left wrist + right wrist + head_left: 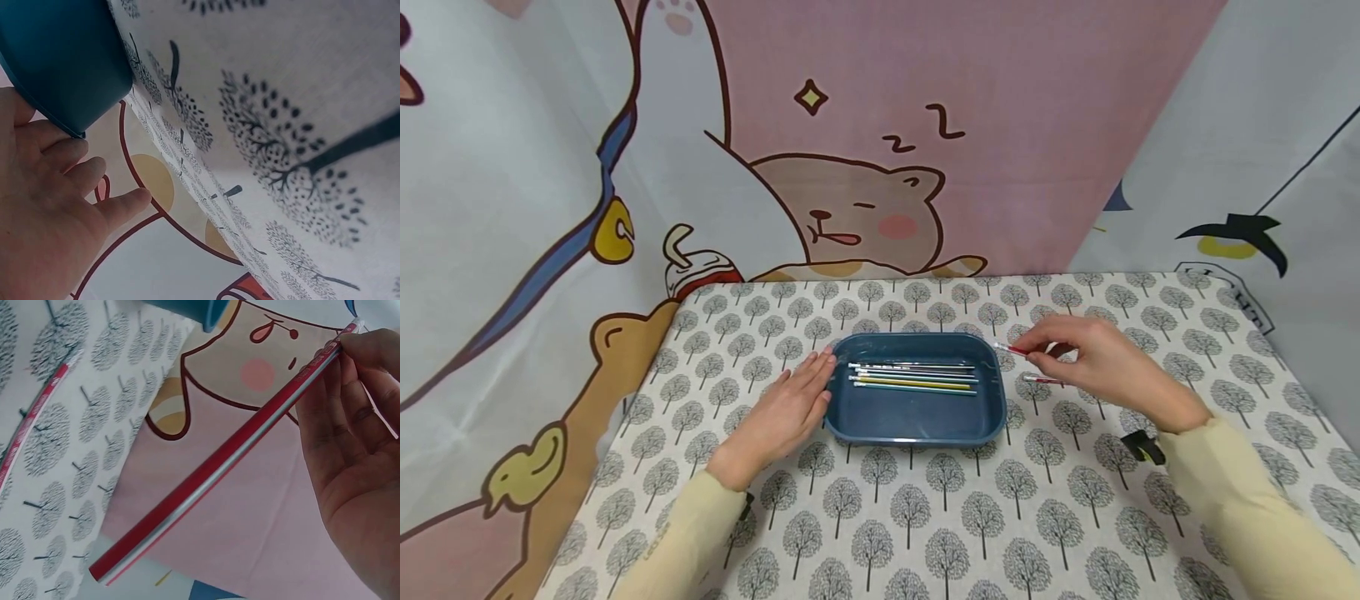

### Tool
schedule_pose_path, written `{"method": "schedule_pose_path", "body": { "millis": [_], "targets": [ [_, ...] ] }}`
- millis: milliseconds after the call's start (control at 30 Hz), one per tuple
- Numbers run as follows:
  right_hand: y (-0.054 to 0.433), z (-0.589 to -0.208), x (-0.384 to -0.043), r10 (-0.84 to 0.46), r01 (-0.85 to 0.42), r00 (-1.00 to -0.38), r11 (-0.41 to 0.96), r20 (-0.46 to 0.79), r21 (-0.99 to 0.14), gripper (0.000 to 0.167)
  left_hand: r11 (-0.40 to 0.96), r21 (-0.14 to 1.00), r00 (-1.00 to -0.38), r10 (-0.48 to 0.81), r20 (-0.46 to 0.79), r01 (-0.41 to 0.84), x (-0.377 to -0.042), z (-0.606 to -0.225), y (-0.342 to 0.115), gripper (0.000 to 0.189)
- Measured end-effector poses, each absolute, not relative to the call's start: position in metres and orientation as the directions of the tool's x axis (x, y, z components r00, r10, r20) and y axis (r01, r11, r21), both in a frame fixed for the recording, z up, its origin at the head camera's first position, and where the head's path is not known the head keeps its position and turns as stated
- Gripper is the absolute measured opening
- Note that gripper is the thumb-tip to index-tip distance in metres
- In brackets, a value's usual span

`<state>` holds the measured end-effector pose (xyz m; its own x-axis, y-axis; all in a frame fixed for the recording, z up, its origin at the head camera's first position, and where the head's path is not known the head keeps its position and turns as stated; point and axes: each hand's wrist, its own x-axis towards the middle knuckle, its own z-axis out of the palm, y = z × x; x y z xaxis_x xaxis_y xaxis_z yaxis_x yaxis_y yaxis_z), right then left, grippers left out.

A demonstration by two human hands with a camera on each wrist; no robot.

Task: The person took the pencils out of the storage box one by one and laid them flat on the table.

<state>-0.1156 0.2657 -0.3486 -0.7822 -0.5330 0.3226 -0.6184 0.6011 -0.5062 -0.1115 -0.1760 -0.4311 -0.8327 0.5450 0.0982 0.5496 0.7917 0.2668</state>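
Observation:
In the head view a dark blue plastic basin [917, 430] sits on the table with several pencils [917, 385] lying side by side in it. My left hand [781, 415] rests fingertips against the basin's left rim, its fingers nearly straight. Just off the right rim, my right hand [1078, 352] pinches a red pencil [225, 456] with a silver stripe between thumb and fingertips, close to its white eraser end. The eraser end points toward the basin. Below that hand a second red pencil [34, 419] lies on the cloth, partly hidden by the hand in the head view.
A white tablecloth [910, 517] with grey tree prints covers the table. Cartoon-printed curtains [1037, 125] hang behind the table and along both sides. Dark wrist straps show at both cuffs, the right one [1142, 447] more plainly.

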Motion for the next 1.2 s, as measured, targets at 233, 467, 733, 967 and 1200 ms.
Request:
{"method": "schedule_pose_path", "body": {
  "millis": [233,467,733,967,1200],
  "targets": [
    [0.274,-0.358,-0.113,-0.531,-0.615,-0.787,0.634,0.313,-0.469,0.033,0.793,0.271,-0.835,0.544,0.086,0.545,-0.111,-0.430,-0.176,0.055],
    [0.286,-0.368,-0.110,-0.523,-0.593,-0.802,0.643,0.288,-0.484,0.035,0.797,0.263,-0.836,0.543,0.084,0.544,-0.111,-0.431,-0.176,0.055],
    [0.299,-0.381,-0.107,-0.518,-0.583,-0.810,0.655,0.276,-0.482,0.036,0.796,0.260,-0.834,0.545,0.087,0.547,-0.111,-0.431,-0.176,0.055],
    [0.308,-0.393,-0.107,-0.519,-0.583,-0.809,0.648,0.275,-0.490,0.039,0.793,0.257,-0.831,0.550,0.089,0.552,-0.112,-0.431,-0.176,0.055],
    [0.311,-0.401,-0.108,-0.513,-0.562,-0.823,0.673,0.244,-0.480,0.037,0.795,0.258,-0.833,0.547,0.088,0.549,-0.112,-0.431,-0.176,0.055]
  ]
}}
